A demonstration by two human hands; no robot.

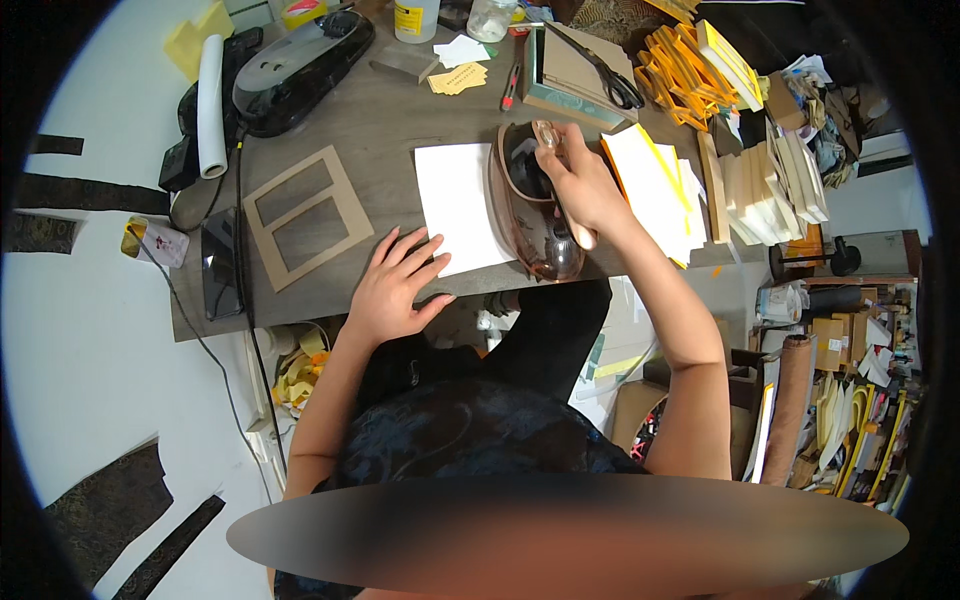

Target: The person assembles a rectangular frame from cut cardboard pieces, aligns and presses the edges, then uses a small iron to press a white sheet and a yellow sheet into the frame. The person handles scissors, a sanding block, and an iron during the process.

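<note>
My right hand [582,185] is closed round the coppery handle of a glossy, brown see-through jug [545,240]. Its rim and dark inside face up. The jug overlaps the right side of a white sheet of paper [455,205] and hangs over or stands near the table's front edge; whether it touches the table I cannot tell. My left hand [398,290] lies flat with fingers spread, its fingertips at the paper's lower left edge. Left of it lies a grey-brown cardboard frame [350,215] with two rectangular openings.
A stack of white and yellow-edged sheets [655,195] lies right of the jug. Black scissors [610,80] rest on a green-edged box [565,95], beside a red cutter [511,88]. A glossy black appliance [300,75], a paper roll [211,110] and cables occupy the far left.
</note>
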